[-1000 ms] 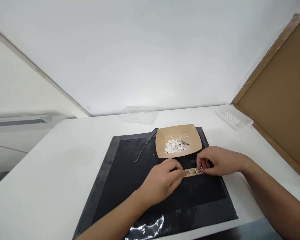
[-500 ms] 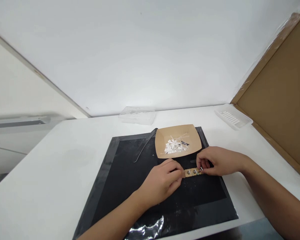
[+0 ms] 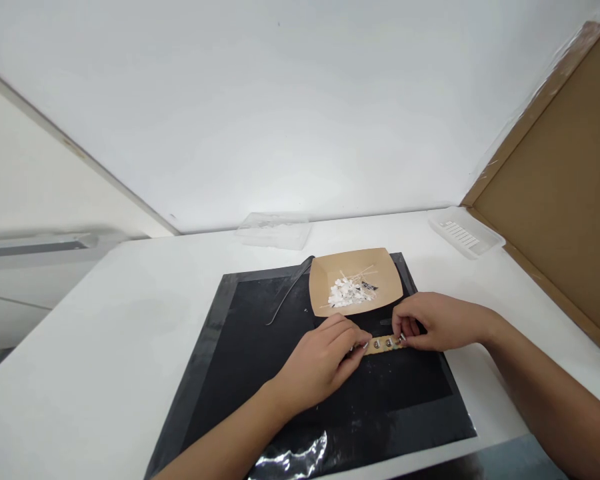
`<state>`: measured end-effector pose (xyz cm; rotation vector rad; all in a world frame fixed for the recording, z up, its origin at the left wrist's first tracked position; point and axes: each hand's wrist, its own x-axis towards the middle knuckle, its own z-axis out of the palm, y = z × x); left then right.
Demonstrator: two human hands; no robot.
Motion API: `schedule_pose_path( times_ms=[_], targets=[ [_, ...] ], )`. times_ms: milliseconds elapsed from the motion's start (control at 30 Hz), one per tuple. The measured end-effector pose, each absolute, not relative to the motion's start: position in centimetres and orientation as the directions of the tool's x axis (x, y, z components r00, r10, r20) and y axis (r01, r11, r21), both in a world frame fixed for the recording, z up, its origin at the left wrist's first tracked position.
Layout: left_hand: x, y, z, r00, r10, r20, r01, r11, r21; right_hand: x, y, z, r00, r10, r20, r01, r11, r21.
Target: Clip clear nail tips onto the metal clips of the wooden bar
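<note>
A short tan strip (image 3: pixel 386 344) carrying a few small round metal pieces lies on a black mat (image 3: pixel 260 360). My left hand (image 3: pixel 320 363) pinches the strip's left end with closed fingers. My right hand (image 3: pixel 437 321) has its fingers curled onto the strip's right end. Just behind the hands sits a brown paper tray (image 3: pixel 330 270) with small white bits and thin sticks inside.
Metal tweezers (image 3: pixel 286 293) lie on the mat left of the tray. A clear plastic lid (image 3: pixel 275 230) rests by the back wall. A white ribbed plastic tray (image 3: pixel 465 233) stands at the back right beside a tall cardboard sheet (image 3: pixel 560 193). Crumpled clear film (image 3: pixel 293 457) glints at the mat's front edge.
Both hands stay on the strip; my left hand's fingers have shifted slightly along its left end. The view drifted a little.
</note>
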<state>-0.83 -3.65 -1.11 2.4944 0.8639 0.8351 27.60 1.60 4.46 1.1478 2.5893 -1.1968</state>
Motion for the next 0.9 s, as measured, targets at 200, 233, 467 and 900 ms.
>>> schedule_pose_path(
  times_ms=[200, 233, 467, 900],
  targets=[
    [-0.84, -3.54, -0.72, 0.659, 0.643, 0.390, 0.434, -0.749, 0.502, 27.50, 1.63, 4.42, -0.710, 0.605, -0.360, 0.665, 0.407, -0.626],
    [-0.86, -3.51, -0.65, 0.669, 0.636, 0.384, 0.435, -0.754, 0.492, 27.47, 1.62, 4.48, -0.709, 0.605, -0.362, 0.667, 0.408, -0.624],
    [-0.98, -3.35, -0.67, 0.670, 0.619, 0.410, 0.419, -0.771, 0.479, 27.45, 1.55, 4.72, -0.704, 0.609, -0.366, 0.672, 0.404, -0.621],
    [-0.65, -3.78, -1.25, 0.606, 0.683, 0.408, 0.453, -0.718, 0.528, 27.47, 1.53, 4.65, -0.709, 0.604, -0.363, 0.667, 0.411, -0.621]
  ],
)
